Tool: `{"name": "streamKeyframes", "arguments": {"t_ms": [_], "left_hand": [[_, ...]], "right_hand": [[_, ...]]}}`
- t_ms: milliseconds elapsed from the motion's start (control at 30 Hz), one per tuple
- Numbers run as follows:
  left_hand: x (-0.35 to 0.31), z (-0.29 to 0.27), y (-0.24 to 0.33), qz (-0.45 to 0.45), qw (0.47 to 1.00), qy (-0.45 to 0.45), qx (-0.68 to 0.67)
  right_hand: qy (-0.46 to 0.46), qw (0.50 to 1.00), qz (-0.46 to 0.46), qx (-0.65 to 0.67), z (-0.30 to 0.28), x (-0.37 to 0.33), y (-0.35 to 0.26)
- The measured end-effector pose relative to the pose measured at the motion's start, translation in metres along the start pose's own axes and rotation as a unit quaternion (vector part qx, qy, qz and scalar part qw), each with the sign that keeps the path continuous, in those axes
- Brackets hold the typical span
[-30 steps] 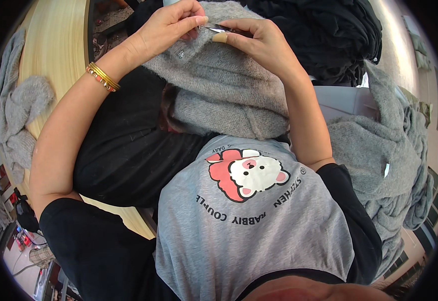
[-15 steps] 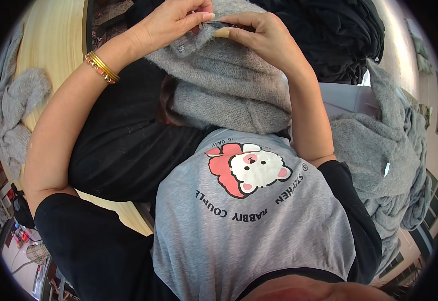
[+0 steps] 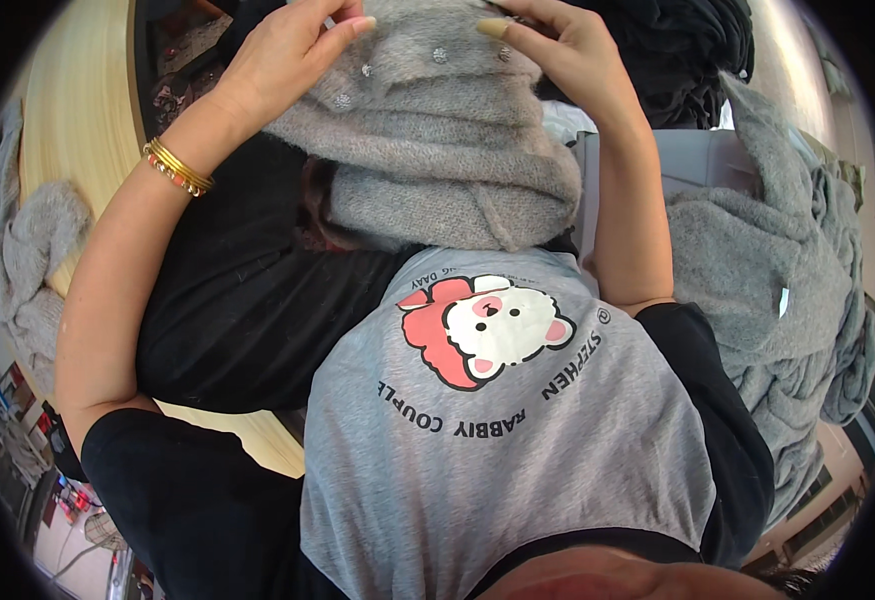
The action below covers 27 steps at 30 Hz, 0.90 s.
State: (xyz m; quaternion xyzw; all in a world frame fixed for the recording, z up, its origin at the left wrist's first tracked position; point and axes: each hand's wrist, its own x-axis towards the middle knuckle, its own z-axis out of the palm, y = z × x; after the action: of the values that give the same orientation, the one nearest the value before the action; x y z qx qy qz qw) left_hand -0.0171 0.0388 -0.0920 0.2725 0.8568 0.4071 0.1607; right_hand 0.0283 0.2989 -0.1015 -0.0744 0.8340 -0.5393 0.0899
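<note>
A fuzzy grey knit garment (image 3: pixel 447 150) lies bunched in folds across my lap, with several small sparkly buttons (image 3: pixel 439 55) in a row near its upper part. My left hand (image 3: pixel 297 55), with gold bangles at the wrist, has its thumb and fingers closed on the knit's upper left edge; the fingertips run to the picture's top. Over the upper right of the knit, my right hand (image 3: pixel 572 55) is closed, its thumb and forefinger near each other. A dark bit shows between them, too small to name. The hands are apart.
More grey knit garments (image 3: pixel 747 270) hang in a heap on my right, beside a grey plastic bin (image 3: pixel 697 160). Black fabric (image 3: pixel 692 60) is piled at the far right. A light wooden table (image 3: pixel 77 110) stands on my left, with another grey knit (image 3: pixel 42 240) over its edge.
My hands have moved apart, the left one to the left and the right one to the right. The row of buttons has come into sight. A dark metal tool between the hands no longer shows clearly.
</note>
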Motion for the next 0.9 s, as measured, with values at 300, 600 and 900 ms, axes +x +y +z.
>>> {"name": "streamKeyframes", "arguments": {"t_ms": [300,600,900], "left_hand": [[0.013,0.043,0.009,0.242,0.964,-0.042,0.104],[0.023,0.06,-0.001,0.178,0.969,-0.042,0.164],[0.022,0.063,-0.013,0.158,0.98,-0.004,0.125]], "right_hand": [[0.081,0.993,0.062,0.063,-0.013,-0.018,0.01],[0.066,0.992,0.053,0.098,-0.013,-0.021,0.019],[0.063,0.997,0.004,-0.033,-0.009,-0.026,0.042]]}}
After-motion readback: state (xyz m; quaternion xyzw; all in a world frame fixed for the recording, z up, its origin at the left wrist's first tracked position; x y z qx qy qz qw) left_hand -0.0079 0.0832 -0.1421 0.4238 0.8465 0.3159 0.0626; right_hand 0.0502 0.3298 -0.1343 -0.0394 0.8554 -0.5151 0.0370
